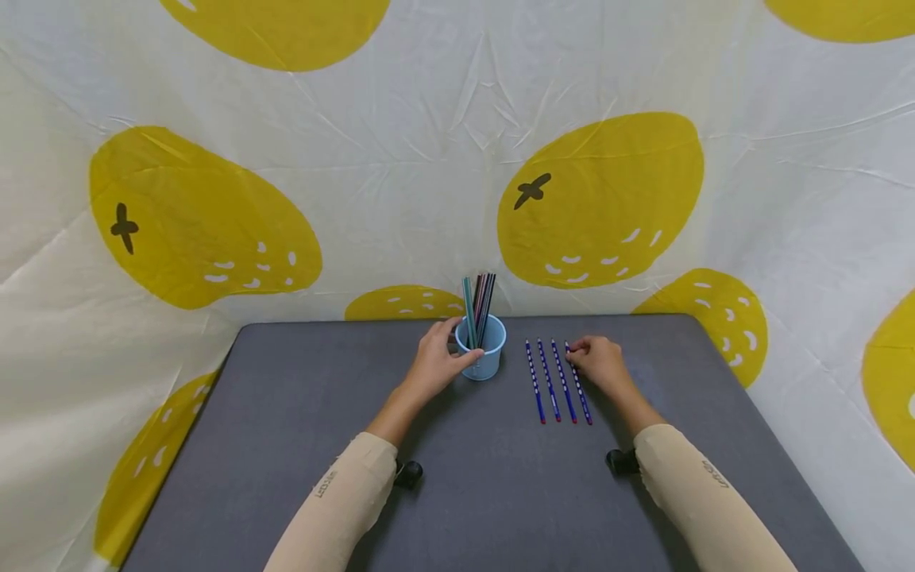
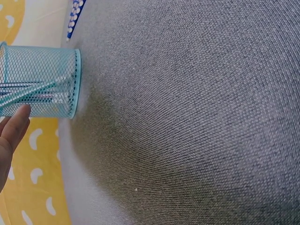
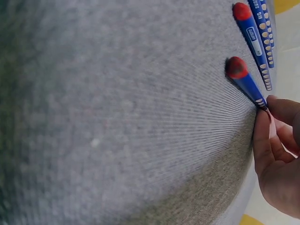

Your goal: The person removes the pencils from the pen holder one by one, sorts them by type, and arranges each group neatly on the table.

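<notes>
A light blue mesh pencil cup (image 1: 488, 365) stands upright near the table's back edge. Several pencils (image 1: 480, 306), teal and dark, lean inside it. My left hand (image 1: 438, 359) holds the cup from its left side, thumb at the front and fingers round the back; only part of that hand (image 2: 10, 140) shows in the left wrist view. To the right of the cup, several blue pencils with white dots and red ends (image 1: 545, 380) lie side by side. My right hand (image 1: 597, 361) pinches the rightmost pencil (image 1: 581, 395) near its far end; its red end (image 3: 237, 68) faces the right wrist camera.
The dark grey table (image 1: 286, 445) ends at a hanging white cloth (image 1: 415, 214) printed with yellow fruit shapes. Both forearms wear beige sleeves (image 1: 350, 496), each with a small black device (image 1: 408, 474) at the wrist.
</notes>
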`<state>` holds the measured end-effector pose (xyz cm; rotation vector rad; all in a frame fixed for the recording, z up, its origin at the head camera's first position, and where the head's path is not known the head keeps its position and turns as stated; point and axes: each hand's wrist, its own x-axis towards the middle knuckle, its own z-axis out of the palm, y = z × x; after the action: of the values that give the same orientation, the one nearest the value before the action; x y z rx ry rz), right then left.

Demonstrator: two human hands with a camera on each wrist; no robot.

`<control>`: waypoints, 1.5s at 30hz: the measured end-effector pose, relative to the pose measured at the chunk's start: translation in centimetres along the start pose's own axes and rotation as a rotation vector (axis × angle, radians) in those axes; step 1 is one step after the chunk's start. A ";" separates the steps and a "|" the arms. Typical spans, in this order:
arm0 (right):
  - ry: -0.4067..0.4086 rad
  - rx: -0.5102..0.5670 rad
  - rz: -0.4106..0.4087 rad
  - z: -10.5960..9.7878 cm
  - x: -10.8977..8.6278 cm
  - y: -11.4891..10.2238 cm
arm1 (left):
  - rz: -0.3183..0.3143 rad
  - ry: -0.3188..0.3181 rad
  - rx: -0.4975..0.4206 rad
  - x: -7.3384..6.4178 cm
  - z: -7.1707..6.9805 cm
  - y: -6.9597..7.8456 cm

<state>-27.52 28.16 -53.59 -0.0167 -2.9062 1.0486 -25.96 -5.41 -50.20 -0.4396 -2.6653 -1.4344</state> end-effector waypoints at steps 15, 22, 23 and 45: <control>-0.015 0.121 0.021 -0.1 -0.4 0.5 | 0.005 0.002 0.001 -0.1 0.1 -0.2; 0.006 0.139 -0.013 -1.3 -0.8 0.1 | 0.004 0.000 0.004 0.0 0.1 -0.2; 0.015 0.131 -0.023 -1.5 -0.8 0.0 | 0.005 0.002 0.003 0.0 0.1 -0.2; 0.008 0.249 -0.152 -2.8 -1.7 -7.3 | 0.042 0.041 -0.010 -0.1 -0.6 0.0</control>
<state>-25.59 24.25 -46.81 0.2050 -2.6965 1.3660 -25.91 -5.93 -49.89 -0.4596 -2.6020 -1.4300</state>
